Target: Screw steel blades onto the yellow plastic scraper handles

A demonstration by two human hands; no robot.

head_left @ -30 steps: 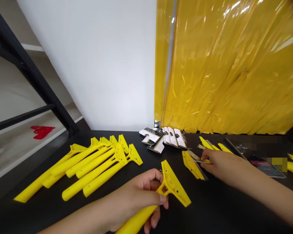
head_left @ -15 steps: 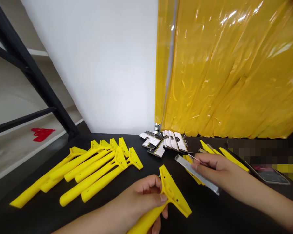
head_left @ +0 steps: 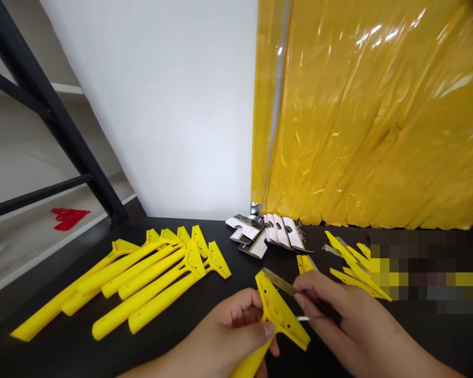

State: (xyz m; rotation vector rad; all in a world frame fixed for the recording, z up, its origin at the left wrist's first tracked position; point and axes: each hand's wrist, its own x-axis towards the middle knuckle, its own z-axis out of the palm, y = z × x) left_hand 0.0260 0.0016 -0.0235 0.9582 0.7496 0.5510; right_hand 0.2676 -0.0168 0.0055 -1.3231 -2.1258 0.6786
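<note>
Left fingers (head_left: 256,333) clamp a bright yellow, perforated, T-headed handle (head_left: 278,311), while right fingers (head_left: 314,282) pinch a grey metal strip (head_left: 281,284).

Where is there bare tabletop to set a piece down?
Small patch: black table between the left row of yellow handles, the cards and the left hand. Another: right of the right hand, nearer than the pixelated area. Crowded: the loose yellow pieces, and between the hands, around the held handle.

I'd call this a small workshop or assembly corner: a black bench (head_left: 63,352) carries a batch of matching yellow handles (head_left: 152,273) and printed card sleeves (head_left: 295,236), with wrinkled yellow plastic sheeting (head_left: 370,115) behind and black-framed shelving (head_left: 74,139) alongside.
</note>
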